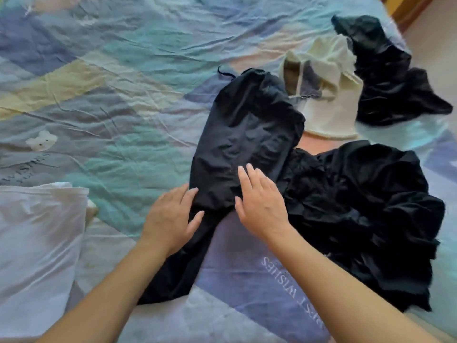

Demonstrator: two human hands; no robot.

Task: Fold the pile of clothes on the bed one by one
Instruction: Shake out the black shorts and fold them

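A dark navy pair of trousers point(244, 134) lies along the middle of the bed, drawstring waist at the far end, one leg trailing towards me. My left hand point(170, 219) rests flat on its near left edge with straight fingers. My right hand point(259, 201) presses flat on the cloth beside it. A crumpled black garment point(366, 206) is heaped to the right, touching the trousers. Farther back lie a cream top point(329, 95) and another black garment point(385, 78).
The bed carries a wrinkled patchwork sheet point(111, 82) in blue, teal and yellow. A white folded cloth point(37, 243) sits at the near left. The bed's right edge and the floor point(435, 38) show at the top right.
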